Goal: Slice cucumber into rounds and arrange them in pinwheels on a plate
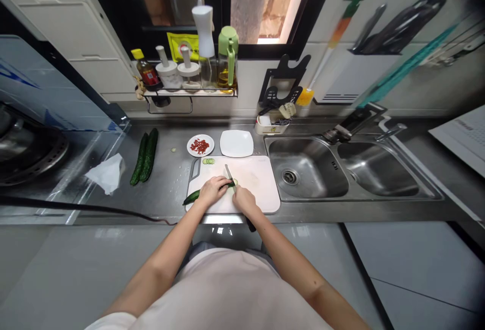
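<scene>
A cucumber [192, 197] lies across the white cutting board [261, 183], its left end sticking out past my wrist. My left hand [213, 190] is closed over it, fingers bent near the cut end. My right hand [244, 200] grips a kitchen knife [229, 172]. The blade stands at the cucumber's right end, and the black handle shows below my wrist. A few thin cucumber slices [208, 160] rest at the board's upper left. Behind the board are a small plate [190, 150] of chopped red pieces and a white square plate [237, 143].
Two whole cucumbers [149, 154] and a crumpled white cloth or tissue [107, 173] lie on the counter at left. A double sink [308, 196] adjoins the board at right. Bottles and seasoning jars stand on a wall rack [191, 92]. A dark cord [125, 211] crosses the counter's front left.
</scene>
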A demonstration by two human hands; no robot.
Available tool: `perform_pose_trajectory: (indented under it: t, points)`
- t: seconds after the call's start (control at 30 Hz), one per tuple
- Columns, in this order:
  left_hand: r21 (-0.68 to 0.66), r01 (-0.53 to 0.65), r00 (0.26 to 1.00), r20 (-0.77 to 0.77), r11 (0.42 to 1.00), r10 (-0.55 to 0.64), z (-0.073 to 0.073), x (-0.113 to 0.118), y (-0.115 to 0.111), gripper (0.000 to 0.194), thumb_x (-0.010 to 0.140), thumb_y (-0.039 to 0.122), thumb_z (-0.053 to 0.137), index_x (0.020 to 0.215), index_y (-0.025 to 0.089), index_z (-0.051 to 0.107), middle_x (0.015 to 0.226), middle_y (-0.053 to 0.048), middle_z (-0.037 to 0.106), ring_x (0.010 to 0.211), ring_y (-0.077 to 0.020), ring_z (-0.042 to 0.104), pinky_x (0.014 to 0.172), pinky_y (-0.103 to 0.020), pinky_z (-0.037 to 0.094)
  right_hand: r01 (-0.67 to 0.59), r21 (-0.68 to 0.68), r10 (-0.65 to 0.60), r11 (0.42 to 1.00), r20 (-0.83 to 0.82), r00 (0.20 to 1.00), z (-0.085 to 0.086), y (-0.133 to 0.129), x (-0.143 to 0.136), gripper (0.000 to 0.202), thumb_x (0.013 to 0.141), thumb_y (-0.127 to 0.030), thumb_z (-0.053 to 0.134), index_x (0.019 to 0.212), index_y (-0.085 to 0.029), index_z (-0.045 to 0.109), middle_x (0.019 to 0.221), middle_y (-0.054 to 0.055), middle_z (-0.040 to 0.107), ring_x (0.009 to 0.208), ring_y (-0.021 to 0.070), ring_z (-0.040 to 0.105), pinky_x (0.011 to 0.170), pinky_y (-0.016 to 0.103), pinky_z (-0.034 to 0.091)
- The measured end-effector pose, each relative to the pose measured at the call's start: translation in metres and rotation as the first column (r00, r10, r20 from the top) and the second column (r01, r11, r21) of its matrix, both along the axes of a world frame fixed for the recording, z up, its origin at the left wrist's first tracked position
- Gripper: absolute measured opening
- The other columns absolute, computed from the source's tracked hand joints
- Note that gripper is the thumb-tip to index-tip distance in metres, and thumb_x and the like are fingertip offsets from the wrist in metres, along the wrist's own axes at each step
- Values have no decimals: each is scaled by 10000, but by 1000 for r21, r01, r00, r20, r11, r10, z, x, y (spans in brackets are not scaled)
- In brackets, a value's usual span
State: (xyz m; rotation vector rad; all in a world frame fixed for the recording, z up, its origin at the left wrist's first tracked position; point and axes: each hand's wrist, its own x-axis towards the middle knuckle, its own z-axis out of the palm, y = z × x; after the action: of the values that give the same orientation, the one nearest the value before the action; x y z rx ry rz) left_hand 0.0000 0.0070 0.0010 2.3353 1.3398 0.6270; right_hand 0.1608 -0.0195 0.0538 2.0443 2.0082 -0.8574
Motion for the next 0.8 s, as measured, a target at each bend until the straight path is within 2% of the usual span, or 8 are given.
perform_pose_trajectory:
  t: [0.17,0.37,0.8]
  points:
    - [-8,16,1000,5,1000,-16,-2,0,2,295,899,247,531,1157,278,670,1145,-24,663,1032,-172,603,940,-306,479,-4,-2,4,1000,24,1000,-4,-23,10,303,906,-169,380,1142,-131,566,1049,174,680,1003,251,647,770,310,439]
    - [-13,10,1000,8,1000,-10,0,2,0,289,906,249,522,1153,282,670,1140,-20,664,1025,-168,604,932,-300,478,-10,-55,13,998,48,999,-2,-42,20,283,912,-184,377,1125,-138,556,1039,170,681,998,257,647,754,314,434]
    - [-9,-14,1000,13,1000,14,4,3,-2,294,900,244,528,1152,291,672,1140,-16,664,1019,-165,605,917,-293,487,-5,-31,5,1000,18,1000,0,-26,14,289,907,-168,388,1135,-130,562,1034,168,682,1000,258,648,757,315,438]
